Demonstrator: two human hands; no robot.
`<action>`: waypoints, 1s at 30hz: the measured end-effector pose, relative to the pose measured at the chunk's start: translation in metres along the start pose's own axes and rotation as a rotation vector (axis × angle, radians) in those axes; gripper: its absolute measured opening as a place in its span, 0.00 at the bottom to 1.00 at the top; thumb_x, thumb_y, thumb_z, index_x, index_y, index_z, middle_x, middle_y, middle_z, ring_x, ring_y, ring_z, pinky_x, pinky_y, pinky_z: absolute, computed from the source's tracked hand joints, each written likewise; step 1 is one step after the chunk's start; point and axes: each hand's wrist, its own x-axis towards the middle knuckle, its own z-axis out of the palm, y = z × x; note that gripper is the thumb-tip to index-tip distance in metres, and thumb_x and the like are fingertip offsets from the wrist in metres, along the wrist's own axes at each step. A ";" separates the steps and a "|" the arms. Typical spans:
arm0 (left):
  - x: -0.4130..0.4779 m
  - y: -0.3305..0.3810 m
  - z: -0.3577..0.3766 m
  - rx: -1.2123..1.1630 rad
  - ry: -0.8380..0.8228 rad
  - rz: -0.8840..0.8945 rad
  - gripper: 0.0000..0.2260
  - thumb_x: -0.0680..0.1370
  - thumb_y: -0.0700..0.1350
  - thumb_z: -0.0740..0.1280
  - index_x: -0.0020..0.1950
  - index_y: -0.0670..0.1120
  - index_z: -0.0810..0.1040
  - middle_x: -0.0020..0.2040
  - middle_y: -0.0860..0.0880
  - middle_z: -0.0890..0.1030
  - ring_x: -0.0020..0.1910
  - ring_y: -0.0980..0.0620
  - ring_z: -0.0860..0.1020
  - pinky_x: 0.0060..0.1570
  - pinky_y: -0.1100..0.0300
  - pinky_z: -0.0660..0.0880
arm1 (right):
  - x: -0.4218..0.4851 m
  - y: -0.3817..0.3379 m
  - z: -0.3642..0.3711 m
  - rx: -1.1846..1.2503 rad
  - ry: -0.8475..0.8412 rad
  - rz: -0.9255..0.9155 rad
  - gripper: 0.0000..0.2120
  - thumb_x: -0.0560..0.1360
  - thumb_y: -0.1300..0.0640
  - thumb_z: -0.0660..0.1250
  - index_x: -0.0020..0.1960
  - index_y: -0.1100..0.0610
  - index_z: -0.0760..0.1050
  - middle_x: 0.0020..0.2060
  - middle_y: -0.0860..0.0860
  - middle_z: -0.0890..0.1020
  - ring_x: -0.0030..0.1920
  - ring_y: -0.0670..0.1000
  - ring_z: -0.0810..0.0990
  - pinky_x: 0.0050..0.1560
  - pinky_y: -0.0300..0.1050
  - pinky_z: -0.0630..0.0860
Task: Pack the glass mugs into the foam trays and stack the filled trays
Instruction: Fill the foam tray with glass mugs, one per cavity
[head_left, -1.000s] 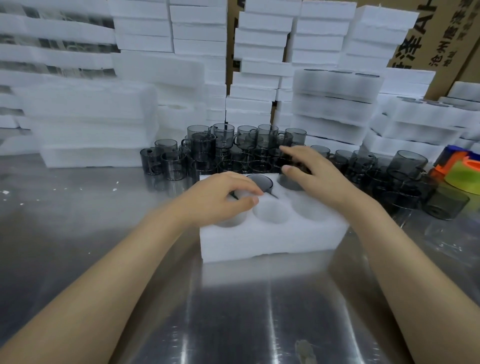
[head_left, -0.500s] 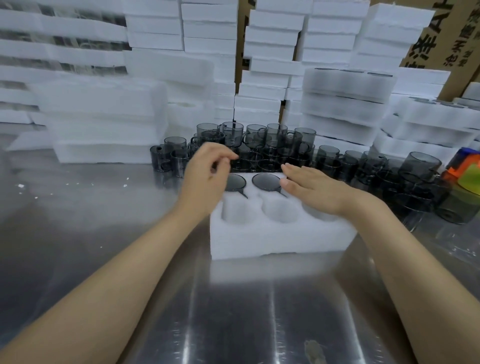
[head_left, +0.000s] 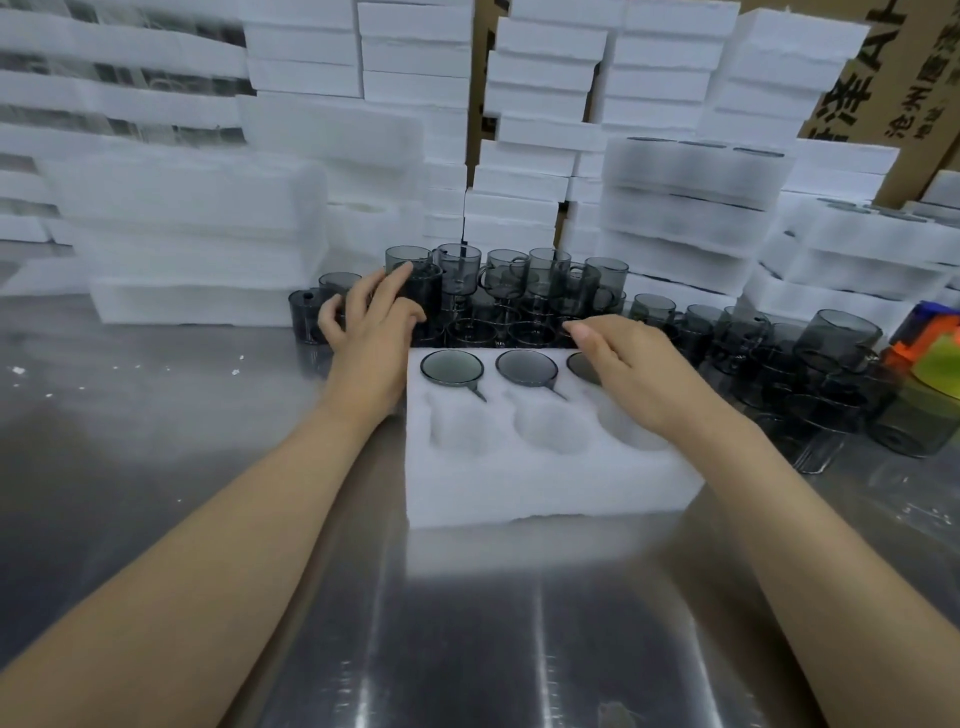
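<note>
Left hand (head_left: 371, 332), fingers spread, is touching loose smoked-glass mugs (head_left: 519, 291) at the foam tray's (head_left: 545, 483) eleven o'clock, grasp unclear; right hand (head_left: 623, 364), fingers relaxed, is probably steadying the tray's one-o'clock corner.

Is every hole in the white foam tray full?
No, the white foam tray's three front holes are empty; dark glass mugs sit only in the back row.

Third packed mug (head_left: 579, 364) half under the right hand (head_left: 644, 379); cardboard box (head_left: 893, 67) partly beyond the right edge.
</note>
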 end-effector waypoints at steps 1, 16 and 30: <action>0.000 -0.002 0.001 0.019 -0.030 -0.015 0.08 0.79 0.36 0.60 0.48 0.43 0.78 0.71 0.44 0.70 0.68 0.52 0.56 0.64 0.39 0.53 | 0.000 0.000 0.000 -0.009 0.022 -0.014 0.20 0.83 0.49 0.52 0.41 0.60 0.70 0.38 0.50 0.75 0.42 0.53 0.73 0.51 0.51 0.68; 0.002 0.000 -0.013 0.148 -0.017 0.135 0.12 0.72 0.33 0.69 0.53 0.45 0.83 0.58 0.50 0.78 0.63 0.49 0.63 0.66 0.37 0.51 | 0.003 -0.001 -0.002 -0.057 -0.006 -0.075 0.20 0.81 0.51 0.55 0.39 0.63 0.72 0.36 0.55 0.77 0.41 0.56 0.75 0.47 0.58 0.74; 0.014 0.051 -0.050 0.157 0.339 0.875 0.06 0.78 0.41 0.69 0.45 0.49 0.85 0.50 0.56 0.84 0.55 0.53 0.72 0.53 0.54 0.65 | -0.002 -0.030 0.008 0.295 0.281 -0.344 0.36 0.73 0.55 0.71 0.76 0.48 0.58 0.64 0.42 0.70 0.64 0.37 0.69 0.62 0.33 0.70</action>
